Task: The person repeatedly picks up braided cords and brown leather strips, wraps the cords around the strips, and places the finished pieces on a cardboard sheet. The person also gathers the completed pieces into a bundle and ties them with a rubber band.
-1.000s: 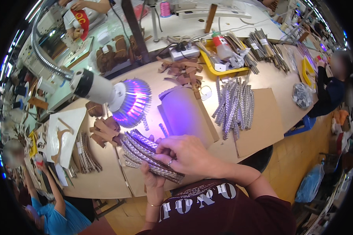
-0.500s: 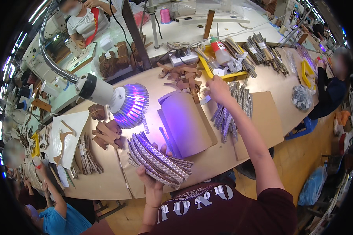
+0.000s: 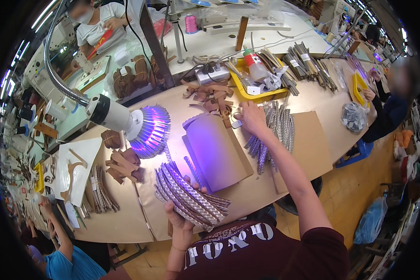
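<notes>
My left hand [image 3: 181,223] is wrapped round a thick bundle of braided straps [image 3: 191,193] in silver-grey and brown, held tilted above the near edge of the table. My right hand [image 3: 253,117] reaches out to the middle of the table, fingers bent and closed. Just by its fingertips shows a small white loop-like piece [image 3: 236,123]; whether the fingers grip it is unclear. Beside that hand lies a pile of similar braided straps [image 3: 279,128]. A curved brown sheet [image 3: 214,149] lies between my two hands.
A lit lamp [image 3: 149,130] on a flexible neck hangs over the table's left part. Brown strips [image 3: 214,95] lie beyond the curved sheet. A yellow tray [image 3: 261,97] holds a bottle [image 3: 255,67]. Flat cardboard [image 3: 310,144] lies at right. Co-workers sit around the table.
My right hand has come slightly nearer, from the tray's edge down to the white loop-like piece. My left hand still holds the bundle. The whole view has shifted a little.
</notes>
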{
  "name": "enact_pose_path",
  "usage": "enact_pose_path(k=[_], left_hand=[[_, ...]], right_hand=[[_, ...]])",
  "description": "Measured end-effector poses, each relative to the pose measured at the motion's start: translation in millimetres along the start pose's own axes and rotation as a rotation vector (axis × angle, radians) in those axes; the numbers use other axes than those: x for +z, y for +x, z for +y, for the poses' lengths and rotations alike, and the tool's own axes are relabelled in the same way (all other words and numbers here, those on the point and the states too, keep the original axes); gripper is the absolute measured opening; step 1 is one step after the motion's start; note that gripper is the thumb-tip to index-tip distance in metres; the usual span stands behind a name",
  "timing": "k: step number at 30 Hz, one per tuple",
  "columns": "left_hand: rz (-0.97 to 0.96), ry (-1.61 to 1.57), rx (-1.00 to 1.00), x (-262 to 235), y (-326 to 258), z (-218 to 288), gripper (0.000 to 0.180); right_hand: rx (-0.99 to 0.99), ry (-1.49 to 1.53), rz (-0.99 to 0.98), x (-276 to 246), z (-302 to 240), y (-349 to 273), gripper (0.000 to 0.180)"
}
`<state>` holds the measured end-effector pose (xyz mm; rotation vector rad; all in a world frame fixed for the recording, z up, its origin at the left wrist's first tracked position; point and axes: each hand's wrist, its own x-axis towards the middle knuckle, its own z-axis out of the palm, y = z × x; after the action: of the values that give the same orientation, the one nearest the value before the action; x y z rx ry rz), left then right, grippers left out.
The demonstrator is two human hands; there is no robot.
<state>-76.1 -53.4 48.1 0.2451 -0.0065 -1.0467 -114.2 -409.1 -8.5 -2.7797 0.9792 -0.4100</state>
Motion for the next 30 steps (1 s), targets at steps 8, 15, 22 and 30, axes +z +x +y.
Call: enact_pose_path(k=[8, 15, 22, 30], left_hand=[[0.0, -0.001, -0.03, -1, 1, -4, 0.078], [0.054, 0.111, -0.065, 2, 6, -7, 0.083], [-0.093, 0.009, -0.184, 9, 7, -13, 0.077], [-0.153, 0.045, -0.193, 20, -2, -6, 0.074]], right_hand=[[0.07, 0.067, 0.016, -2, -7, -1, 0.021], [0.254, 1.044, 0.167, -67, -7, -7, 0.022], [0.372, 1.922, -0.715, -131, -63, -67, 0.018], [0.192, 1.734, -0.629, -113, -118, -114, 0.046]])
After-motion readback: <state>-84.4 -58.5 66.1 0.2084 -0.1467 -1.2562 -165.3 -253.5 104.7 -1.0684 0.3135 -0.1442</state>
